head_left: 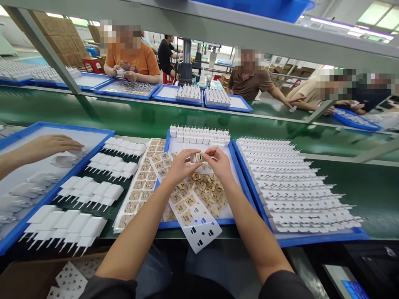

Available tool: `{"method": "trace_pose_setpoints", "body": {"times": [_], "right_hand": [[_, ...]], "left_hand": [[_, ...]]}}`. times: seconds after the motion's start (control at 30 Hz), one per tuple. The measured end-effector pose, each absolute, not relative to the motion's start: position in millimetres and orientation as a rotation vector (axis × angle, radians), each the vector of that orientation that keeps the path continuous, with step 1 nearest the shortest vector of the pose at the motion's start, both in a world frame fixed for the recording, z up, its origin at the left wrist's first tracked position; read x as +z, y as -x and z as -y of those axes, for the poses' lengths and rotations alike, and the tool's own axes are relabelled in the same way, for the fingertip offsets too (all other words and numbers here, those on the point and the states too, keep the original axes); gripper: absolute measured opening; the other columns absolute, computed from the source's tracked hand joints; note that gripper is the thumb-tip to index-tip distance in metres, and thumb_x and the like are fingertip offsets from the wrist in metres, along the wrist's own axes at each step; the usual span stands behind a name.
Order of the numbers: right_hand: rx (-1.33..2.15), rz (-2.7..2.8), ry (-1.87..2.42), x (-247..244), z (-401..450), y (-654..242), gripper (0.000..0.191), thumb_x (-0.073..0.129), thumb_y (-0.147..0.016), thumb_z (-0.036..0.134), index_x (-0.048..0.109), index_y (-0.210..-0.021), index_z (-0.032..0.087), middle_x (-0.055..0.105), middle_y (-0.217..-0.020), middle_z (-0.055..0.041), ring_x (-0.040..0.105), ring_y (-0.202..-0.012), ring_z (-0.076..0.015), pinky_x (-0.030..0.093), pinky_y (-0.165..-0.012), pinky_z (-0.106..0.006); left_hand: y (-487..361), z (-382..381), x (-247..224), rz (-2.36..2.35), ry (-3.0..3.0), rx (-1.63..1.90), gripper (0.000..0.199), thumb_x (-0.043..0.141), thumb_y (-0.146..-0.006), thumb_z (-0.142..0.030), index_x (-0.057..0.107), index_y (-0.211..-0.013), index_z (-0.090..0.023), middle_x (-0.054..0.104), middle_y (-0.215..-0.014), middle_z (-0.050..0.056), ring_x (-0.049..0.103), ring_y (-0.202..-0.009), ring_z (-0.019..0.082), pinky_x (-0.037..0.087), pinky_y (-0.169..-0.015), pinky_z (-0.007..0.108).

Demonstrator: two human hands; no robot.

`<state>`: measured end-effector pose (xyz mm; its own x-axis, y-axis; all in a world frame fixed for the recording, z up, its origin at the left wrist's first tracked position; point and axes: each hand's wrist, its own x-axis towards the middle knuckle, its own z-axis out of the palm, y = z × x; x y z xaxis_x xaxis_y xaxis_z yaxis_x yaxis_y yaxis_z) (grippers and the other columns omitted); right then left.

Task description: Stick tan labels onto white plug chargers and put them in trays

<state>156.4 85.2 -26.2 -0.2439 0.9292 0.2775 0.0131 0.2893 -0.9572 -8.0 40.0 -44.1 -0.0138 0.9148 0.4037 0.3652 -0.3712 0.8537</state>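
Note:
Over the middle blue tray (240,182), a white plug charger (193,158) is held up between my two hands. A tan sticker (200,157) with dark slots shows on its end face. My left hand (181,168) is closed round the charger's left side. The fingers of my right hand (220,162) are pinched at its right edge, touching the sticker's side. Below lies a heap of loose tan pieces (210,191). A partly used sticker sheet (199,226) slants over the tray's front rim. Several white chargers (198,136) stand in rows at the tray's back, pins up.
Stacked sticker sheets (141,187) lie left of the tray, beside chargers (93,189) lying in rows. A co-worker's hand (62,144) reaches over the left tray (102,133). The right tray (324,238) holds many chargers. A shelf beam (218,29) crosses overhead; people sit opposite.

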Motion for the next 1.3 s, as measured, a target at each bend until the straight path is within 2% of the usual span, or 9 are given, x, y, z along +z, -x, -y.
{"method": "trace_pose_setpoints", "body": {"times": [0.13, 0.4, 0.47, 0.63, 0.7, 0.87, 1.03, 1.2, 1.3], "right_hand": [[1.069, 1.577, 0.917, -27, -83, -156, 0.02, 0.07, -0.077, 0.039, 0.061, -0.083, 0.022, 0.064, -0.085, -0.0015, 0.061, -0.082, -0.0174, 0.05, -0.07, -0.03], [0.587, 1.792, 0.952, -27, -74, -155, 0.016, 0.061, -0.086, 0.038, 0.063, -0.094, 0.024, 0.063, -0.091, -0.0057, 0.058, -0.08, -0.0191, 0.049, -0.064, -0.031], [0.649, 1.729, 0.995, -28, -77, -156, 0.023, 0.063, -0.083, 0.041, 0.063, -0.098, 0.024, 0.061, -0.097, -0.0065, 0.057, -0.08, -0.0185, 0.05, -0.06, -0.029], [1.309, 1.554, 0.912, -30, -82, -154, 0.033, 0.067, -0.078, 0.047, 0.061, -0.103, 0.026, 0.061, -0.111, -0.0046, 0.062, -0.093, -0.0191, 0.058, -0.059, -0.028], [1.446, 1.531, 0.857, -29, -81, -151, 0.035, 0.07, -0.076, 0.045, 0.061, -0.104, 0.027, 0.061, -0.116, -0.0037, 0.063, -0.093, -0.018, 0.059, -0.063, -0.028], [1.446, 1.48, 0.811, -28, -80, -149, 0.028, 0.069, -0.078, 0.042, 0.067, -0.101, 0.027, 0.067, -0.11, -0.0026, 0.065, -0.091, -0.0164, 0.057, -0.073, -0.029], [1.38, 1.568, 0.786, -32, -79, -148, 0.028, 0.067, -0.08, 0.043, 0.068, -0.103, 0.027, 0.067, -0.114, -0.0033, 0.063, -0.092, -0.0168, 0.055, -0.076, -0.031], [1.313, 1.584, 0.833, -35, -76, -145, 0.034, 0.073, -0.073, 0.041, 0.065, -0.103, 0.026, 0.065, -0.112, -0.0037, 0.06, -0.095, -0.0188, 0.055, -0.077, -0.033], [1.402, 1.473, 0.802, -36, -75, -142, 0.027, 0.072, -0.074, 0.039, 0.066, -0.096, 0.025, 0.068, -0.101, -0.0033, 0.061, -0.091, -0.0183, 0.055, -0.077, -0.033]], "left_hand": [[8, -41, -46, -1.316, -1.755, 1.404, 0.041, 0.071, -0.079, -0.036, 0.063, -0.118, -0.026, 0.06, -0.121, 0.007, 0.058, -0.111, 0.022, 0.056, -0.089, 0.037], [5, -42, -48, -1.304, -1.705, 1.469, 0.038, 0.072, -0.077, -0.035, 0.064, -0.113, -0.025, 0.061, -0.119, 0.007, 0.058, -0.113, 0.023, 0.055, -0.091, 0.038], [4, -42, -49, -1.311, -1.642, 1.495, 0.038, 0.072, -0.077, -0.037, 0.063, -0.112, -0.025, 0.061, -0.119, 0.007, 0.058, -0.113, 0.023, 0.055, -0.092, 0.038], [3, -43, -48, -1.285, -1.475, 1.567, 0.042, 0.072, -0.076, -0.041, 0.059, -0.112, -0.023, 0.06, -0.119, 0.007, 0.058, -0.113, 0.022, 0.055, -0.093, 0.038], [3, -43, -48, -1.26, -1.45, 1.57, 0.042, 0.073, -0.076, -0.04, 0.058, -0.112, -0.023, 0.06, -0.119, 0.008, 0.057, -0.115, 0.023, 0.056, -0.091, 0.037], [4, -45, -50, -1.126, -1.441, 1.536, 0.044, 0.067, -0.082, -0.044, 0.057, -0.119, -0.022, 0.06, -0.127, 0.01, 0.054, -0.123, 0.026, 0.054, -0.093, 0.038], [7, -53, -60, -1.194, -1.342, 1.439, 0.049, 0.054, -0.089, -0.053, 0.062, -0.125, -0.021, 0.064, -0.128, 0.009, 0.06, -0.116, 0.026, 0.052, -0.096, 0.04], [6, -55, -67, -1.184, -1.325, 1.466, 0.046, 0.056, -0.088, -0.05, 0.064, -0.126, -0.023, 0.065, -0.129, 0.006, 0.06, -0.117, 0.025, 0.05, -0.1, 0.041], [4, -53, -65, -1.184, -1.353, 1.484, 0.041, 0.057, -0.089, -0.046, 0.066, -0.122, -0.024, 0.064, -0.13, 0.006, 0.059, -0.12, 0.025, 0.049, -0.102, 0.041]]}}
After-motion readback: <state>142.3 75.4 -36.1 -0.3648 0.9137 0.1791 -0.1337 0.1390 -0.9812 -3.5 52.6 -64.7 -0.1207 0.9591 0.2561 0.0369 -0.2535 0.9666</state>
